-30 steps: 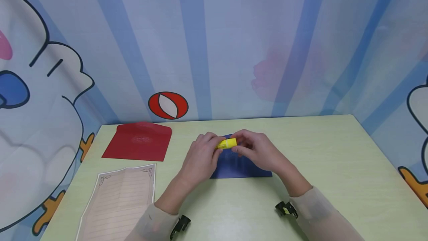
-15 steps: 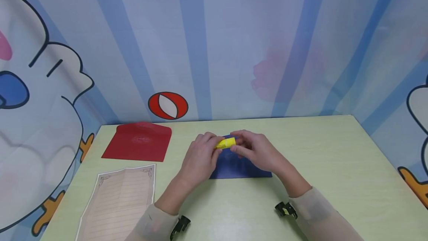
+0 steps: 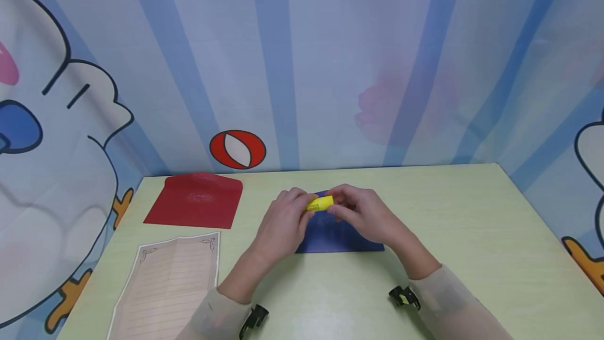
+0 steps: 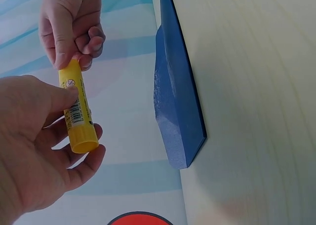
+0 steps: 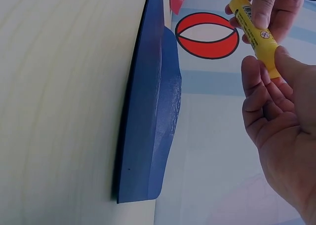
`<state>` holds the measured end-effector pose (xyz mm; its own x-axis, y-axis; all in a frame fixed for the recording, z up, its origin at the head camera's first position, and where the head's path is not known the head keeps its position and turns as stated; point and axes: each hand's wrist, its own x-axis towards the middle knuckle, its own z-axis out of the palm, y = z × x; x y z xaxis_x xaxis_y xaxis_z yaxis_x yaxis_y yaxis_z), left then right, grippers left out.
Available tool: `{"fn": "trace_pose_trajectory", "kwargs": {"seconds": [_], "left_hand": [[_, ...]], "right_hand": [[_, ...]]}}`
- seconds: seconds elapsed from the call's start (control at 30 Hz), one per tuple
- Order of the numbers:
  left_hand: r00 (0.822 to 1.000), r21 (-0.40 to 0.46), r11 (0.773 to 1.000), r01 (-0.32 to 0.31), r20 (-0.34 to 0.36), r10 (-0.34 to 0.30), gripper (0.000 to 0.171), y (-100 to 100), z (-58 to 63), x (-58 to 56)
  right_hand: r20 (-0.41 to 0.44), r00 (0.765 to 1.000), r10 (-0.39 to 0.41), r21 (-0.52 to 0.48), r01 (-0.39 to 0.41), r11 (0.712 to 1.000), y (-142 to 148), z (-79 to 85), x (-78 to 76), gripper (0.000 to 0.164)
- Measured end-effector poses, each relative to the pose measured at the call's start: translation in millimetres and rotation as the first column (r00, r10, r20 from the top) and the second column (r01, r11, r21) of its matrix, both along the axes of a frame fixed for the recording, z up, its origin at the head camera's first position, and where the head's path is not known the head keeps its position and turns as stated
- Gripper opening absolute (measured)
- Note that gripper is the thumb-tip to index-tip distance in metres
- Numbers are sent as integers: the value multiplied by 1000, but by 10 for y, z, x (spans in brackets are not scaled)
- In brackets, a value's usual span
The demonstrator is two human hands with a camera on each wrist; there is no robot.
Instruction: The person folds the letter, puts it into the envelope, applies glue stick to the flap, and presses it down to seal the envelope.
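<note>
Both hands hold one yellow glue stick [image 3: 321, 203] above a blue envelope [image 3: 340, 237]. My left hand [image 3: 283, 219] grips the stick's printed body between thumb and fingers, as the left wrist view shows. At the other end, my right hand [image 3: 365, 211] pinches the plain yellow tip with thumb and fingertips, covering part of it. A barcode shows on the glue stick [image 4: 78, 106], and its round base pokes out past the left fingers. The envelope's flap [image 5: 169, 101] is raised away from the body and carries shiny, whitish streaks.
A red envelope [image 3: 193, 206] with its flap up lies at the back left of the table [image 3: 472, 235]. In front of it is lined letter paper [image 3: 172, 277] with a decorated border. A cartoon-printed backdrop [image 3: 325, 67] rises behind the table.
</note>
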<state>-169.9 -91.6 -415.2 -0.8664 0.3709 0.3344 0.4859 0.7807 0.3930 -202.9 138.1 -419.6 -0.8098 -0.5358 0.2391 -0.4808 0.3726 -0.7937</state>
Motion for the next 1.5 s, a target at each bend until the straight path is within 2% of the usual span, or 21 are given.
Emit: {"fn": "trace_pose_trajectory", "kwargs": {"seconds": [0.2, 0.3, 0.4, 0.47, 0.63, 0.83, 0.93, 1.1, 1.17, 1.27, 1.5], "left_hand": [[1000, 35, 999, -4, -10, 4, 38, 2, 5, 8], [1000, 67, 997, -25, -5, 26, 38, 2, 8, 10], [998, 118, 991, -62, 33, 59, 39, 3, 7, 7], [993, 177, 980, -94, 86, 80, 40, 5, 11, 10], [973, 349, 923, -163, 212, 92, 40, 2, 44, 16], [950, 485, 853, -196, 309, 43, 39, -8, 76, 20], [933, 564, 800, -205, 359, -15, 38, -16, 74, 14], [890, 686, 691, -230, 435, -135, 37, -19, 58, -6], [876, 710, 660, -244, 454, -165, 38, -17, 43, -20], [860, 724, 637, -266, 476, -182, 39, -10, 20, -34], [850, 715, 632, -300, 501, -163, 37, 11, 15, -31]], "right_hand": [[20, 999, -28, -11, 28, 1000, -12, -8, -1, 28], [23, 999, -42, -39, 43, 998, -28, -1, 0, 35], [25, 998, -50, -67, 52, 996, -42, 17, 9, 46], [26, 998, -56, -78, 58, 995, -49, 29, 18, 50], [-14, 996, -86, -45, 85, 995, -59, 39, 36, 49], [-45, 995, -91, -20, 90, 996, -84, 17, 46, 48], [-54, 995, -85, -4, 85, 996, -105, 12, 60, 49], [-69, 995, -66, 29, 68, 997, -149, 23, 86, 49], [-80, 995, -60, 37, 63, 997, -162, 12, 82, 47], [-95, 994, -56, 44, 60, 997, -174, 4, 83, 44], [-143, 987, -67, 65, 77, 995, -192, 10, 115, 35]]}}
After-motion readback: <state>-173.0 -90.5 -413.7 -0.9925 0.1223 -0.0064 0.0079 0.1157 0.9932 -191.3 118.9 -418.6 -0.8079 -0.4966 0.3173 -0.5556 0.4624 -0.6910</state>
